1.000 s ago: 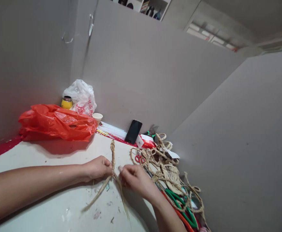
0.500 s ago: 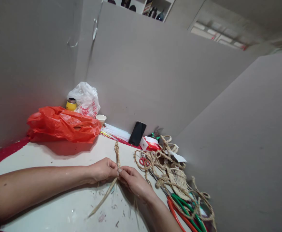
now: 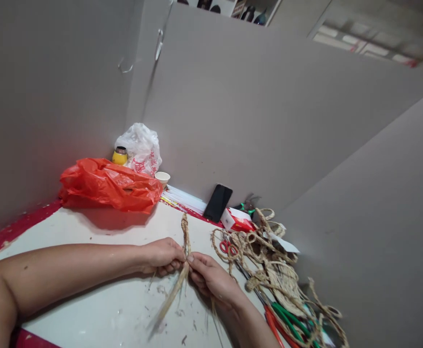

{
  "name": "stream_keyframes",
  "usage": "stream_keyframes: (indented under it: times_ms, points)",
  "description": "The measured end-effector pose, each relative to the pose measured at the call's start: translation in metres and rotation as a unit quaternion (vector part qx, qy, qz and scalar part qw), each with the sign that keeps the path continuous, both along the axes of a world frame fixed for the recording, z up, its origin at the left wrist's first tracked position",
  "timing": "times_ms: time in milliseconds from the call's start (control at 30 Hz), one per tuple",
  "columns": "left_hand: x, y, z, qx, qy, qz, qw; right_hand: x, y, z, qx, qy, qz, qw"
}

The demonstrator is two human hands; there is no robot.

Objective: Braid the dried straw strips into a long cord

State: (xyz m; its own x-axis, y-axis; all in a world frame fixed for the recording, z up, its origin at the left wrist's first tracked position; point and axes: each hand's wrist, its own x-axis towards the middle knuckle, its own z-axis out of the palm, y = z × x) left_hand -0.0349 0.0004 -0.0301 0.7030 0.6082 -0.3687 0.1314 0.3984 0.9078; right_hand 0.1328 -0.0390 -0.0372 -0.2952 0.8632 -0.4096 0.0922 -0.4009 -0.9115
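A short braid of straw-coloured plant fibre (image 3: 185, 231) points away from me across the white tabletop, with loose strands trailing toward me. My left hand (image 3: 166, 256) pinches it from the left, fingers curled. From the right, my right hand (image 3: 209, 275) grips the same spot between thumb and forefinger. The two hands almost touch at the braid's lower end. One broad flat strand (image 3: 170, 299) hangs down below them, its tip blurred. Thin stray fibres stick out beneath both hands.
Right of my hands lie tangled braided cords (image 3: 269, 256), red-handled scissors (image 3: 229, 247) and tools with red and green handles (image 3: 287, 319). Toward the wall are a phone (image 3: 218, 203), a paper cup (image 3: 162, 179), a red plastic bag (image 3: 110, 186) and a yellow jar (image 3: 119, 155).
The camera view has shifted, so everything sits further right. Both hands still pinch the braid, and the broad strand below has swung and blurred.
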Motion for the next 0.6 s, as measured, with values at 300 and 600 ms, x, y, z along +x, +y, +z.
stream_keyframes:
  times_ms: [300,600]
  points:
    - [0.001,0.006,-0.004,0.031,0.025,-0.024,0.999,0.004,-0.001,0.004,-0.006,0.06,-0.008,0.998]
    - [-0.021,0.016,0.033,0.411,0.229,-0.069,0.88,0.004,0.001,-0.003,0.003,0.109,-0.03,0.994]
